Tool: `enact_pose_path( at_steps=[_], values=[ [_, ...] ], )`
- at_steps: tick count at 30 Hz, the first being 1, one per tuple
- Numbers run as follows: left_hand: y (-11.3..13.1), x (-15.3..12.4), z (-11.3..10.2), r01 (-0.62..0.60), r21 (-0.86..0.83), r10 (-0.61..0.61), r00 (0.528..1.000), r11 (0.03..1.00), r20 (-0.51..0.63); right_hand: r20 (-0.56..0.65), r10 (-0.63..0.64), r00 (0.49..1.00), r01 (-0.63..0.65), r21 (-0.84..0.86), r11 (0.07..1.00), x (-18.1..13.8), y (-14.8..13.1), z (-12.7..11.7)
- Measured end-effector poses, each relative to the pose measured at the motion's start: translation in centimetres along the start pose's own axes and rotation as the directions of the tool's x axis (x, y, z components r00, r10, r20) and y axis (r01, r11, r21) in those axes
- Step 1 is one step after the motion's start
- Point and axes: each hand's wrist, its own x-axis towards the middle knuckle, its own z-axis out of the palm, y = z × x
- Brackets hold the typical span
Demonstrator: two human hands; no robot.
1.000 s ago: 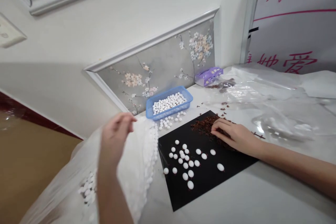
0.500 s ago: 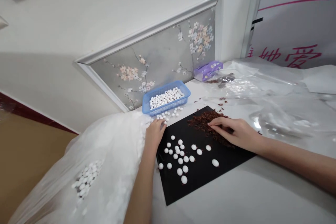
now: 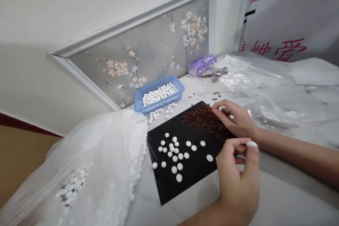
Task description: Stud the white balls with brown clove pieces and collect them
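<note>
A black mat [image 3: 196, 173] lies on the white table with several white oval beads [image 3: 174, 152] on it and a heap of small dark red bits [image 3: 205, 120] at its far end. My left hand [image 3: 237, 180] is raised over the mat's near right corner and pinches one white bead [image 3: 251, 144] between thumb and fingers. My right hand [image 3: 235, 118] rests at the right edge of the red heap, its fingers pinched together on the bits; what they hold is too small to make out.
A blue basket [image 3: 137, 100] full of white beads stands at the back by the flowered wall panel, with loose beads before it. White gauzy cloth with a beaded edge [image 3: 106, 155] hangs left. Clear plastic sheeting [image 3: 278, 95] and a purple box [image 3: 201, 64] lie at the right.
My left hand went from the cloth to the loose beads by the mat, then swung right and up with one white bead. My right hand shifted slightly along the red heap.
</note>
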Motion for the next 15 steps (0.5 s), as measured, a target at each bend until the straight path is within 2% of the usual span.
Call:
enact_pose_path(
  at_steps=[3,6,9,15],
  values=[
    [-1.4,0.8,-0.8,0.041,-0.053,-0.047,0.992,0.998,-0.114,0.021,0.01,1.0,-0.01,0.003,1.0,0.0,-0.1,0.0],
    [-1.8,2.2,-1.9,-0.036,-0.073,0.019,0.975,0.997,-0.221,0.068,-0.006,0.998,0.006,0.007,1.0,0.0,-0.3,0.0],
    [-1.6,2.7,-2.2,-0.08,-0.067,0.062,0.97,0.995,-0.237,0.126,-0.025,0.992,0.024,0.012,1.0,-0.2,-0.5,-0.1],
    [-1.6,2.7,-2.2,-0.064,-0.11,0.028,0.953,0.992,-0.302,0.211,-0.077,0.974,0.068,0.048,0.997,-0.3,-1.2,-0.2]
  ],
)
